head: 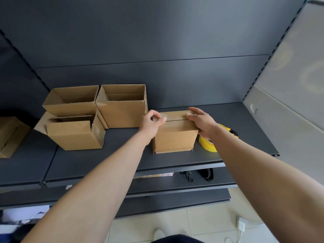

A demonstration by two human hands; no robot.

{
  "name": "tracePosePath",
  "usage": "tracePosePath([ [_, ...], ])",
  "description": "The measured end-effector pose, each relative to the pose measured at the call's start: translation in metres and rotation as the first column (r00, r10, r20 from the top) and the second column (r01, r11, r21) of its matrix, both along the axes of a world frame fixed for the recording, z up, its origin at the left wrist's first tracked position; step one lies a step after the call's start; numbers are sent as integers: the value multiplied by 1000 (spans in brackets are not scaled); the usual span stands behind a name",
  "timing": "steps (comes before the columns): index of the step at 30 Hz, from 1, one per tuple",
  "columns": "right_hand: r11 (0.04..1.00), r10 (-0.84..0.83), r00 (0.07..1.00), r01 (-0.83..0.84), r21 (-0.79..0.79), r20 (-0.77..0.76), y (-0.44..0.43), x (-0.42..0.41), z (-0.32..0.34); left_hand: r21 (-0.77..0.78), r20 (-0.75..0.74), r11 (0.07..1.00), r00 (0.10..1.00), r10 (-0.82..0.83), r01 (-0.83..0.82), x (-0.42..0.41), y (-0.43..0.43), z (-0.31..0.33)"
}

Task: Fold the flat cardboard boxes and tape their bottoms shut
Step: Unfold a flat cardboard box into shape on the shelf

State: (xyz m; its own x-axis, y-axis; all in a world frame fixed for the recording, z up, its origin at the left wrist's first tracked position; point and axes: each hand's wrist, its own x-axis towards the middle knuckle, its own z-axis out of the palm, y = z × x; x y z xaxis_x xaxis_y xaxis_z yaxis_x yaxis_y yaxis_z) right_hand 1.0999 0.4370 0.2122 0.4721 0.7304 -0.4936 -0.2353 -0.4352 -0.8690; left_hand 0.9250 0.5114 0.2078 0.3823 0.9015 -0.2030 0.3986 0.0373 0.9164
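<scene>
Your right hand (201, 122) is covering part of the tape dispenser (208, 146); curled fingers of your left hand (152, 122) are hiding their grip. Left edge is cropping a cardboard piece (8, 135).

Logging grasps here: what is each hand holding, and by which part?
The left hand pinches the brown cardboard box at the left end of its taped top seam; the right hand only presses flat on its top.

Soft daylight, sharp (edges bowed)
</scene>
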Motion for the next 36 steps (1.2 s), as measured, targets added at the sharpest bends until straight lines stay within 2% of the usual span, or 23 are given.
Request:
tracePosePath([
  [7,999,36,985,-39,12,171,1,-2,-12,-16,-19,998,998,63,-63,14,1,3],
  [10,998,58,992,-60,21,109,-4,1,-8,-50,-47,996,997,66,-69,17,6,8],
  [13,1000,-15,998,13,26,57,-17,18,-8,-46,-70,995,994,80,-83,18,8,8],
  [16,994,-63,983,78,-79,173,-30,37,-8,-31,-95,994,990,99,-103,21,9,8],
  [20,992,72,954,-38,-119,291,-19,37,4,-48,-109,988,984,144,-150,23,8,8],
  [23,968,239,940,-210,-139,242,2,21,15,-80,-88,981,982,170,-177,28,7,9],
  [25,949,297,931,-262,-177,214,13,13,13,-100,-63,976,980,188,-194,31,6,10],
  [30,962,255,948,-229,-147,188,26,16,7,-285,-29,928,970,240,-238,37,4,11],
  [34,971,219,971,-207,-117,97,27,25,11,-265,-14,919,954,299,-292,45,2,15],
  [36,970,224,969,-212,-118,107,27,28,10,-246,-23,920,950,311,-307,49,-1,18],
])
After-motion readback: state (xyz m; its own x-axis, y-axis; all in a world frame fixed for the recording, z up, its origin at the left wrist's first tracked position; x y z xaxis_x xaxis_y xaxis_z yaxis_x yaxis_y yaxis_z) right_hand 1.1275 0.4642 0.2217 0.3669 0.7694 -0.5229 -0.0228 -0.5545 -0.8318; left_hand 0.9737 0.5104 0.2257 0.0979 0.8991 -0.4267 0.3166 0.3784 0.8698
